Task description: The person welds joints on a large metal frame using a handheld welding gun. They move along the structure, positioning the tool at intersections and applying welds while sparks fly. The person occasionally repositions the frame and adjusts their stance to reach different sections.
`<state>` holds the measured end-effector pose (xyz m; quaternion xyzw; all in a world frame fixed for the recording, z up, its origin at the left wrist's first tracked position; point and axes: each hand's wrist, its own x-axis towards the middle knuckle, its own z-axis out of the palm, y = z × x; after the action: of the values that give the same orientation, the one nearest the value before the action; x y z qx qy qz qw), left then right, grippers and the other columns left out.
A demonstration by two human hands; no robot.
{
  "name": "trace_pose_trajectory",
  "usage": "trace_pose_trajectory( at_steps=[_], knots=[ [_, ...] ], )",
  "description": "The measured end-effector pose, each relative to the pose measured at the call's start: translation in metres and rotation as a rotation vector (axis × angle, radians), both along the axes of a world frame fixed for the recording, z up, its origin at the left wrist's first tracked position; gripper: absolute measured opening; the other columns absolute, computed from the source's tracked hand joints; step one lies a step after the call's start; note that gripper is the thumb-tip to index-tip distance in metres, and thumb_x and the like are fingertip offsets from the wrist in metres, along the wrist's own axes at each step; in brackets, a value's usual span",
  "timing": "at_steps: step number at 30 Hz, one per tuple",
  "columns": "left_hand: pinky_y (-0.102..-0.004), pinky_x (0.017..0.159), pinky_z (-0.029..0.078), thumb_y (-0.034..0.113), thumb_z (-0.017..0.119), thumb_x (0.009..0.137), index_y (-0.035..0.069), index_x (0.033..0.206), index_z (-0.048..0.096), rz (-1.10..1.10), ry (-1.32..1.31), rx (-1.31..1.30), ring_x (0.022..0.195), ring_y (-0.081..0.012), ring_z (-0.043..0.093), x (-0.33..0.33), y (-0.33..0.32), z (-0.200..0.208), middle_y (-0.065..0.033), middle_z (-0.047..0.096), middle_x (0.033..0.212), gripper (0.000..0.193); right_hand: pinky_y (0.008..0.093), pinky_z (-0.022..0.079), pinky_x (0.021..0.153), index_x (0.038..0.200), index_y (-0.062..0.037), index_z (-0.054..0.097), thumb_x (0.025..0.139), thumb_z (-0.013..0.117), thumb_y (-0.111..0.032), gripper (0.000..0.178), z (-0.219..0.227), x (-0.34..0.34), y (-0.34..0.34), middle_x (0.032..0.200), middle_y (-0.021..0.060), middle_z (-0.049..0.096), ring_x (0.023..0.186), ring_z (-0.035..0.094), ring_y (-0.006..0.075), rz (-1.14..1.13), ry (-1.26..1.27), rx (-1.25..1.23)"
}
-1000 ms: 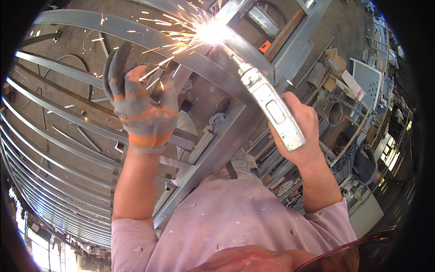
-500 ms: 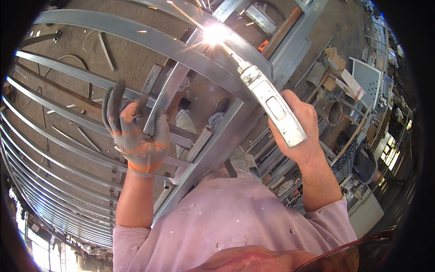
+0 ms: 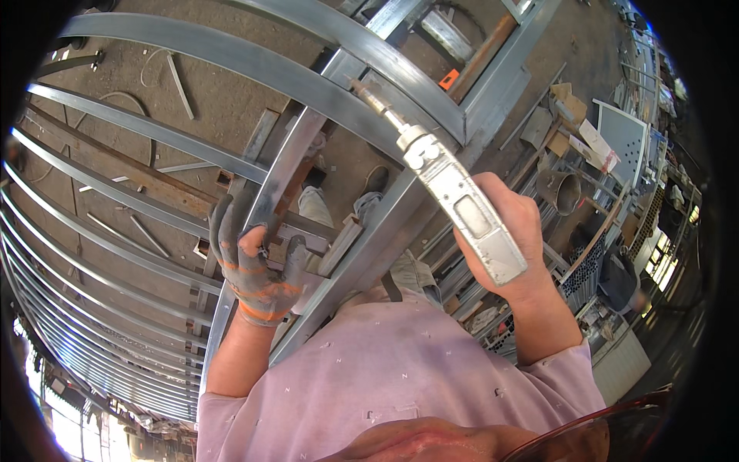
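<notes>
My right hand, bare, is closed round the body of a pale metal welding gun. The gun's coppery nozzle points up and left, its tip at a joint between steel tubes; no arc shows there. On my left hand is a grey and orange work glove with a torn finger. Its fingers and thumb are apart, over a slanting steel tube of the frame; whether they touch it I cannot tell. Long curved steel tubes run leftward from the joint.
Many parallel tubes fill the left side. An orange tool lies beyond the joint. To the right stand a metal bucket, cardboard pieces and stacked tube stock. My shoe shows below the frame. Another person is at the far right.
The bright arc and sparks at the nozzle have gone out. The welding gun has shifted slightly left and down. My left hand has moved right and down along the slanting tube.
</notes>
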<state>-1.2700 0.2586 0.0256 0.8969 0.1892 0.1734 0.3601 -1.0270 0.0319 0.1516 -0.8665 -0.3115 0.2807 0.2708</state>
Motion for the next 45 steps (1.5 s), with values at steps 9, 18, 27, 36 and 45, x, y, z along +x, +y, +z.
trace_pose_trajectory(
  at_steps=[9, 18, 27, 36, 45],
  knots=[
    [-0.0632, 0.120, 0.040, 0.016, 0.081, 0.080, 0.013, 0.132, 0.057, -0.014, -0.031, 0.006, 0.141, -0.0489, 0.056, 0.000, -0.001, -0.012, -0.0223, 0.060, 0.150, 0.058, 0.0378, 0.055, 0.065, 0.107, -0.0003, 0.066, 0.085, 0.079, -0.003, 0.026, -0.019, -0.011, 0.015, 0.080, 0.0181, 0.068, 0.074, 0.072, 0.0409, 0.025, -0.023, -0.022],
    [-0.0633, 0.121, 0.039, 0.015, 0.082, 0.078, 0.013, 0.127, 0.057, -0.004, 0.026, 0.014, 0.143, -0.0488, 0.055, -0.003, -0.003, -0.019, -0.0216, 0.060, 0.151, 0.055, 0.0386, 0.053, 0.063, 0.106, -0.0004, 0.065, 0.086, 0.079, -0.005, 0.024, -0.024, -0.011, 0.020, 0.078, 0.0187, 0.066, 0.070, 0.070, 0.0409, 0.030, -0.034, -0.005],
    [-0.0634, 0.121, 0.039, 0.014, 0.080, 0.079, 0.014, 0.127, 0.058, -0.015, 0.006, 0.013, 0.141, -0.0478, 0.055, 0.000, 0.002, -0.013, -0.0211, 0.062, 0.150, 0.053, 0.0439, 0.051, 0.061, 0.103, -0.0020, 0.063, 0.090, 0.078, -0.021, 0.028, -0.022, -0.015, 0.025, 0.074, 0.0194, 0.062, 0.071, 0.066, 0.0451, 0.000, -0.068, -0.057],
    [-0.0641, 0.120, 0.040, 0.014, 0.081, 0.079, 0.016, 0.136, 0.057, -0.021, -0.031, 0.004, 0.141, -0.0475, 0.056, -0.001, 0.000, -0.013, -0.0206, 0.061, 0.148, 0.063, 0.0440, 0.051, 0.061, 0.103, -0.0029, 0.063, 0.092, 0.080, -0.036, 0.039, -0.022, -0.019, 0.028, 0.075, 0.0196, 0.063, 0.070, 0.068, 0.0434, -0.032, -0.050, -0.099],
    [-0.0604, 0.122, 0.039, 0.017, 0.081, 0.080, 0.018, 0.130, 0.065, 0.010, -0.026, -0.023, 0.142, -0.0472, 0.054, -0.008, -0.003, -0.020, -0.0212, 0.062, 0.150, 0.052, 0.0447, 0.052, 0.061, 0.105, -0.0029, 0.063, 0.096, 0.078, -0.038, 0.040, -0.020, -0.019, 0.030, 0.075, 0.0206, 0.064, 0.072, 0.070, 0.0439, -0.028, -0.065, -0.131]
  ],
)
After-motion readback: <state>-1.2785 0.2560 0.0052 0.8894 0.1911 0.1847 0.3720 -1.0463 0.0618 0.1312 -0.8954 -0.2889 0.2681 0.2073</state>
